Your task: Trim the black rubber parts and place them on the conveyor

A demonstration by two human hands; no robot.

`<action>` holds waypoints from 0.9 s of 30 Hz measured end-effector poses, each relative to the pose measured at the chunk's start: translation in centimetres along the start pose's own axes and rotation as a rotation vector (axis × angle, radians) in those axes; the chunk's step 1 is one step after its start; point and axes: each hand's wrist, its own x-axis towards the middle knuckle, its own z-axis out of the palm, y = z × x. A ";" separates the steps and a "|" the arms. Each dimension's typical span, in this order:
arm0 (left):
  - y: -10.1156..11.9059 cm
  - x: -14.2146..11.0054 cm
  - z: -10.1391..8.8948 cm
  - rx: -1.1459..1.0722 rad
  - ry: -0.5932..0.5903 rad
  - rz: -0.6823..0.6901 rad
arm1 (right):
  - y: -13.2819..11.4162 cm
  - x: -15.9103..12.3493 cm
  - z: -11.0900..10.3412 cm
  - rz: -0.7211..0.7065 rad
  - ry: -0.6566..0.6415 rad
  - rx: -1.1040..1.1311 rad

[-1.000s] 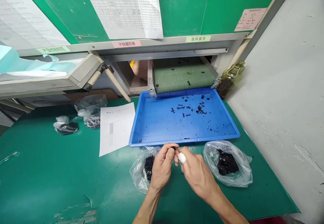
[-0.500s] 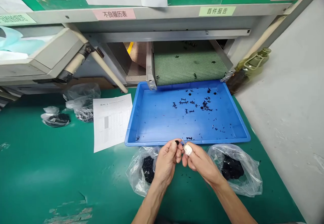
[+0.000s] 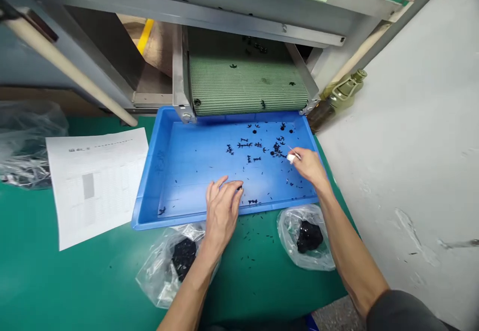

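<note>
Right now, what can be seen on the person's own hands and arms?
Both hands are ungloved. The right hand has a white wrap on one digit, and a dark sleeve shows near that elbow. The left hand has no visible wrap, and no sleeve shows on its forearm.
</note>
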 end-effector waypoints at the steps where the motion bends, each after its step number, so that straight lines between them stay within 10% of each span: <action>1: 0.2 0.1 0.0 -0.032 -0.008 -0.028 | 0.1 1.1 1.0 -0.006 -0.024 -0.015; 10: 1.0 -1.3 -0.6 -0.888 -0.036 -0.552 | -1.5 4.0 5.3 -0.083 -0.111 0.007; 17: 1.2 -1.3 0.8 -0.704 -0.148 -0.494 | -6.0 -4.7 1.6 -0.441 -0.261 0.349; 27: 2.4 -4.0 -0.6 -0.593 -0.362 -0.485 | -7.4 -11.7 0.9 -0.478 -0.250 0.545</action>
